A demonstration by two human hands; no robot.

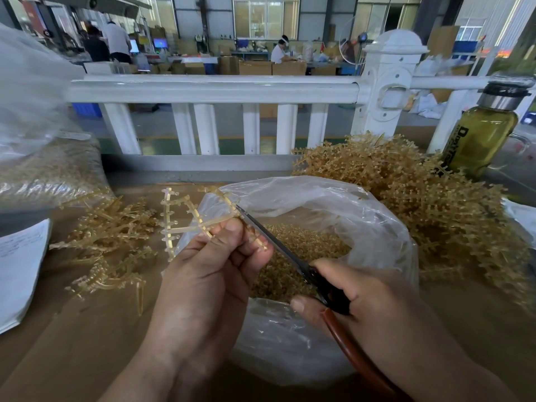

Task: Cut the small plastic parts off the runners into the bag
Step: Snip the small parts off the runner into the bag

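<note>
The left hand [211, 256] pinches a tan runner [166, 211] between thumb and fingers, holding it over the clear bag [319, 187] towards ten o'clock. The right hand [362, 300] grips the scissors [272, 237], whose blades reach up to the runner just past the left thumb; whether they are biting or merely touching is hard to say. The cut parts [304, 242] are heaped in the bag beneath both hands, and the uncut runners [420, 204] are piled at two o'clock.

This is a factory hall, a place of production. Behind a white railing [214, 91] lies a wide green-painted floor [232, 145], with stacked cardboard boxes [255, 68] and people [279, 53] at work among them under tall windows [265, 15]. A computer screen [160, 42] glows at one station. On the near worktable [72, 343] moulded plastic runners [435, 204] are heaped in a great pile.
</note>
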